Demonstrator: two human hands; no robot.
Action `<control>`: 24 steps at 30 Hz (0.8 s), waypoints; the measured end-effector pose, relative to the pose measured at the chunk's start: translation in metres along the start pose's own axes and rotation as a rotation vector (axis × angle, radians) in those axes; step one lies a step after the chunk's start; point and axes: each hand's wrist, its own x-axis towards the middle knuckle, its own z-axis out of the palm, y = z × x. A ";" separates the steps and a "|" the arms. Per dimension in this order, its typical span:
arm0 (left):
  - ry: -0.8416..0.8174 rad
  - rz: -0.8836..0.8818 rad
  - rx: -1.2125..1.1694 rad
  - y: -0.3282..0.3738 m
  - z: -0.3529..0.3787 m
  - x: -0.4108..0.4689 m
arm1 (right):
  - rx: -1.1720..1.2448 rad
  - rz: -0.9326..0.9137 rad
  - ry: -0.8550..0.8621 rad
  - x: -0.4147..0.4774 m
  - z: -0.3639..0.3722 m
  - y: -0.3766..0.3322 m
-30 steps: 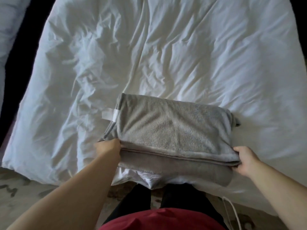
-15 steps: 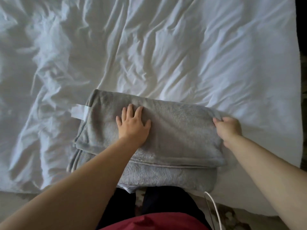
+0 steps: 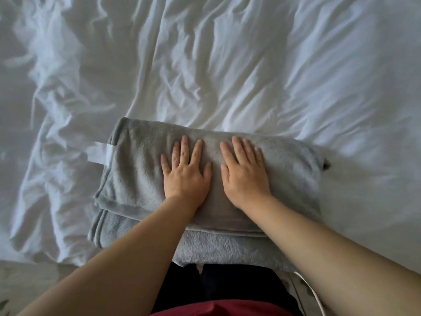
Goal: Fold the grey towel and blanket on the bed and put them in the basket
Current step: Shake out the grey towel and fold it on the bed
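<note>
In the head view, a folded grey blanket (image 3: 141, 179) is seen lying on the bed (image 3: 227, 65), at the near edge of the crumpled white cover, just in front of the person. Its long axis runs left to right across the picture and is slightly skewed, so that the right end lies a little nearer the person than the left. The rounded fold is turned away from the person and the stacked open edges are turned toward them. A paler, coarser layer shows beneath the near edge. Whether that layer is part of the same piece or a second cloth cannot be told from this angle.

A white label (image 3: 99, 153) sticks out of the left short end and points left over the cover.

The left hand (image 3: 185, 176) is laid palm down on the middle of the top layer, with its fingers straight and spread. The right hand (image 3: 245, 174) is laid flat just beside it, apart from it, fingers straight and closer together. Nothing is gripped by either hand. Both sets of fingers point away toward the far fold.

Dark trousers (image 3: 182, 286) and a red garment (image 3: 216, 309) are seen at the bottom, with a white cable (image 3: 312, 293) to their right.
</note>
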 end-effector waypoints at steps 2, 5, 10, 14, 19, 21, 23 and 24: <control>-0.003 0.016 0.040 -0.025 0.007 -0.005 | -0.058 0.027 -0.008 -0.012 0.018 0.024; -0.012 0.023 0.087 -0.054 0.010 -0.016 | -0.102 0.173 0.034 -0.034 0.026 0.055; -0.102 -0.143 0.102 -0.055 0.007 -0.031 | -0.049 0.418 0.126 -0.080 0.020 0.080; -0.184 -0.259 0.062 -0.020 -0.007 -0.043 | 0.353 0.851 0.145 -0.102 0.009 0.092; -0.050 0.043 -0.031 0.011 -0.018 -0.068 | 1.415 1.249 0.004 -0.109 -0.013 0.112; -0.044 0.143 -0.091 0.017 -0.014 -0.082 | 1.534 1.207 -0.153 -0.113 -0.021 0.120; -0.137 0.123 -0.173 0.018 -0.007 -0.094 | 1.525 1.132 -0.285 -0.114 -0.030 0.126; -0.170 0.099 -0.207 0.016 -0.003 -0.098 | 1.524 1.104 -0.330 -0.114 -0.037 0.125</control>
